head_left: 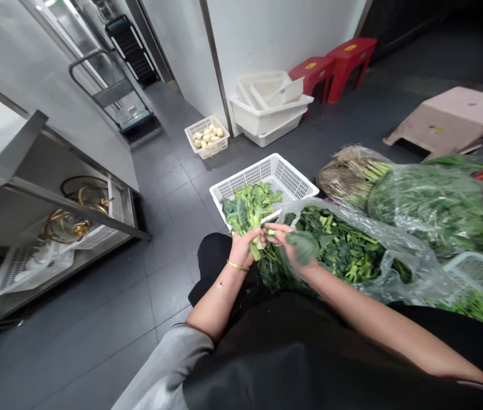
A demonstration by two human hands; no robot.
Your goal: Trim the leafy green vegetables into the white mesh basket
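Observation:
My left hand [244, 248], with a gold bangle at the wrist, is closed around a bunch of leafy greens [250, 212] with thick pale stalks. The leaves point away from me, over the near left corner of a white plastic basket [297, 175]. Close beside it, the fingers of my right hand [283, 234] pinch a single thin green stem. A dark green leaf [302, 248], blurred, lies across that hand near the wrist. Below and right of my hands, an open clear plastic bag [414, 267] holds a heap of dark leafy greens [341, 242].
Right of the bag lie a bundle of rooted stalks [346, 176], bagged greens [446, 199] and another white basket [475, 273]. A small basket of pale vegetables [208, 141], stacked white tubs [267, 114], red stools [350, 60] and a pink stool [463, 117] stand beyond. Steel shelving [134, 230] is left.

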